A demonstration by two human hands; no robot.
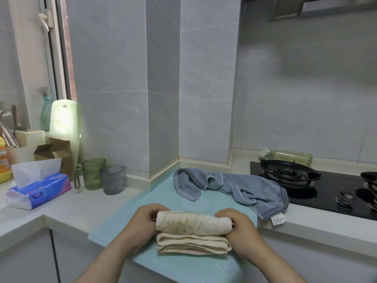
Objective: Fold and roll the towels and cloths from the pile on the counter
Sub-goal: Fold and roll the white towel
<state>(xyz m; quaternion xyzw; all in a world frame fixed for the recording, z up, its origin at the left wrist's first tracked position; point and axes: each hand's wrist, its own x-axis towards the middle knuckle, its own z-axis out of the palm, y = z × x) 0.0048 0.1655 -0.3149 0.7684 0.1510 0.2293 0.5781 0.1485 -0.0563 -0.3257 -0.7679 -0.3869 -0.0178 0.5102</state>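
— Which way does the roll lie for you?

— Crosswise. I have the cream towel (193,223) on the pale blue silicone mat (114,227), and its rolled part runs left to right in front of me. My left hand (142,221) curls round the left end and my right hand (240,227) round the right end, fingers wrapped over the roll.

— And the part not yet rolled?

— It lies flat in folded layers on the near side of the roll, touching it, between the roll and me. So I judge the roll has to turn toward me, both hands together, or one end will run crooked.

— Is either hand nearer?

— No, they sit level, one at each end.

— What's left after that?

— The blue-grey towel (230,187). It's crumpled at the far edge of the mat and spills rightward onto the counter (81,209), just beside the gas hob (289,174). My right hand is the nearer one to it.
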